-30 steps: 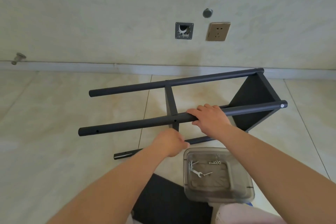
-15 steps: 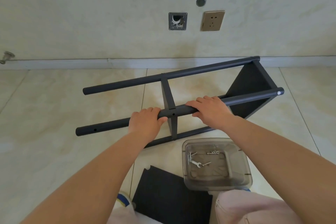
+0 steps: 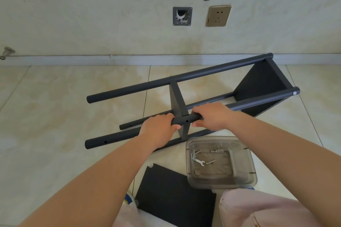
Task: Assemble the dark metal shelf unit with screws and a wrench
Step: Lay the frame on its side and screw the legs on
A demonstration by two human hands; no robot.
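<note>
Clear bin [image 3: 247,180] of screws [image 3: 193,155] and wrench [image 3: 200,162] near knees, loose dark panel [image 3: 171,195] beside, both hands' fingers [image 3: 167,116] wrapped round shelf pole [image 3: 258,100].

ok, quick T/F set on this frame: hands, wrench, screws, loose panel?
1. Both hands grip the same pole. True: the left hand and right hand are curled round the near pole, either side of the middle shelf.
2. The right hand holds the wrench. False: the wrench lies in the clear tub.
3. The screws lie scattered on the floor tiles. False: the loose screws seen are in the tub.
4. A loose dark panel lies flat on the floor near the person. True.
5. The frame stands upright. False: it lies on its side, poles roughly level.
</note>
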